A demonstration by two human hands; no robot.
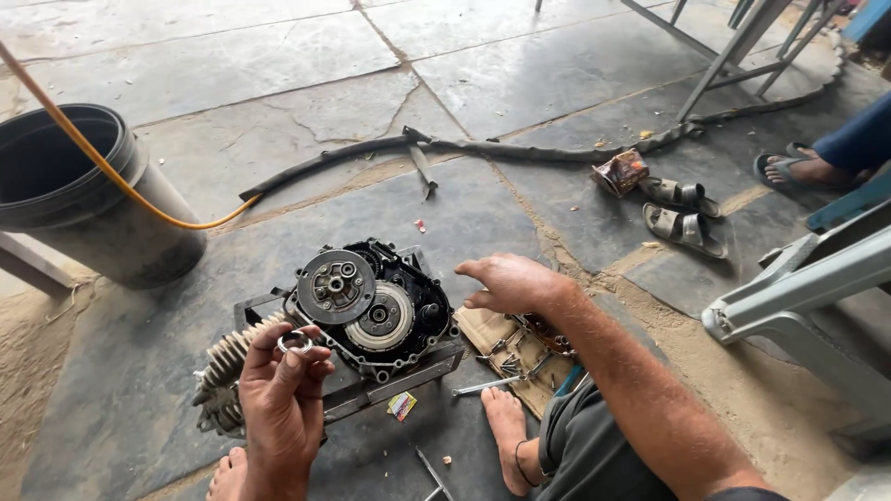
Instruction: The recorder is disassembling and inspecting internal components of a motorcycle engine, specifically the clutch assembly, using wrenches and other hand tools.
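Head view, left hand: my left hand [281,394] is raised palm-up over the near edge of the engine, fingertips pinched together on a small metal ring [294,342].
Head view, ring: it sits upright between thumb and fingertips, just in front of the finned cylinder [232,357] and below the clutch side of the case.
Head view, right hand: my right hand [509,283] hovers flat, palm down, fingers spread apart and holding nothing, just right of the engine and above the cardboard.
Head view, engine: the motorcycle engine [371,320] lies on the stone floor [520,74] with its side cover off; a round clutch plate [336,286] and a second round assembly beside it are exposed.
Head view, cardboard: a cardboard piece [506,348] with loose bolts lies under my right forearm, and a spanner [484,386] rests at its near edge, by my bare foot [506,436].
Head view, surroundings: a black bucket [83,199] stands far left with an orange hose [111,172] running across it; a black hose [371,153] crosses the floor beyond.
Head view, far right: a pair of sandals [682,213] lies near another person's sandalled foot [798,170].
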